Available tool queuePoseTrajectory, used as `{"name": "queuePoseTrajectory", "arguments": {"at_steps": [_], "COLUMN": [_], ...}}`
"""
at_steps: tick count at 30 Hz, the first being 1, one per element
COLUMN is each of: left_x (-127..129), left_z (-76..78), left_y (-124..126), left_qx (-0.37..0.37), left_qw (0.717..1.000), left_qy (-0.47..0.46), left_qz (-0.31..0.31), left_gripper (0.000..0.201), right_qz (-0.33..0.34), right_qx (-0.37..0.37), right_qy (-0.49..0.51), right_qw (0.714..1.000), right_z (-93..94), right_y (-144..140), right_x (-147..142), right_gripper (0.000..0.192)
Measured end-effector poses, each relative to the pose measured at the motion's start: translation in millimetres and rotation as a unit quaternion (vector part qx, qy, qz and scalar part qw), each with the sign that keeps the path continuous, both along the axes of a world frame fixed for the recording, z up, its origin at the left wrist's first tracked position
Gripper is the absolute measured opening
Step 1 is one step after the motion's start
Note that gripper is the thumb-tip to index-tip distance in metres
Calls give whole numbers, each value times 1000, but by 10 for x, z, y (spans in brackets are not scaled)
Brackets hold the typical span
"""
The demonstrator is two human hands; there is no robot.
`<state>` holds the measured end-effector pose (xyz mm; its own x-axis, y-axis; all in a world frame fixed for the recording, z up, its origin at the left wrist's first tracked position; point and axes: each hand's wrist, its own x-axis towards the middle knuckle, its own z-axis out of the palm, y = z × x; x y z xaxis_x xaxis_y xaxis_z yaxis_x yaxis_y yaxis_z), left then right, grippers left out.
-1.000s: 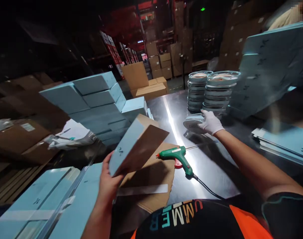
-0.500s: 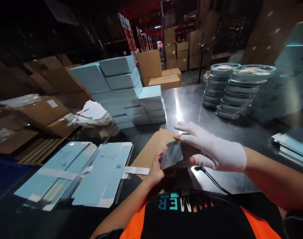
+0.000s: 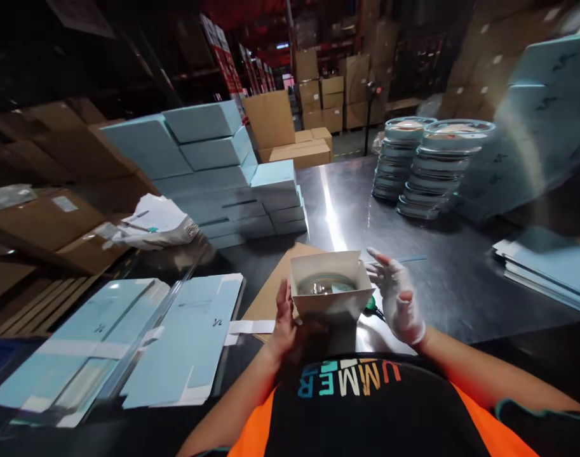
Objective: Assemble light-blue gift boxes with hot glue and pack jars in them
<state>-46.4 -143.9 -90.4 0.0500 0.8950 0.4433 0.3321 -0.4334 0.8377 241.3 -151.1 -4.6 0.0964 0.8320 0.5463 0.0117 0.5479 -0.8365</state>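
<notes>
1. Head view: left hand point(image 3: 284, 320), bare, grips the left wall of an open white carton point(image 3: 331, 285), fingers pressed against it; the carton is held above the near edge of the steel bench point(image 3: 442, 285), mouth facing up and away from the person.
2. Head view: a round glass-lidded tin point(image 3: 326, 284) lies flat inside the carton, seated at its bottom.
3. Head view: right hand point(image 3: 398, 298), in a white glove, stands just beside the carton's right wall, fingers spread, holding nothing; contact cannot be told.
4. Head view: the carton lies between both hands; the left has it, the right is the free one and equally near.
5. Head view: stacks of tins point(image 3: 425, 168) stand toward the far right edge; flat blue carton blanks point(image 3: 185, 336) lie at the near left.
</notes>
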Motion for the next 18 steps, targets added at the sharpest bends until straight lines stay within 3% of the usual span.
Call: {"name": "queuePoseTrajectory", "arguments": {"at_steps": [3, 6, 9, 12, 16, 18], "left_x": [61, 159, 235, 233, 131, 79], "left_z": [148, 307, 377, 330, 250, 257], "left_y": [35, 53, 39, 49, 132, 168], "left_qx": [79, 118, 98, 113, 148, 165], "left_qw": [996, 991, 991, 985, 988, 986], "left_qy": [-29, -32, -90, -122, -7, 6], "left_qz": [-24, -49, -7, 38, -33, -25], "left_gripper": [80, 57, 70, 90, 66, 62], "right_qz": [66, 88, 35, -48, -82, -97], "right_qx": [31, -29, -131, -121, -57, -65], "right_qy": [-7, -63, -42, -24, -5, -87], "right_qw": [997, 994, 990, 991, 995, 989], "right_z": [-31, -2, 51, 46, -5, 7], "right_y": [-69, -91, -18, 102, 270, 368], "right_x": [-19, -128, -331, -495, -408, -229], "right_gripper": [89, 74, 52, 41, 43, 42]}}
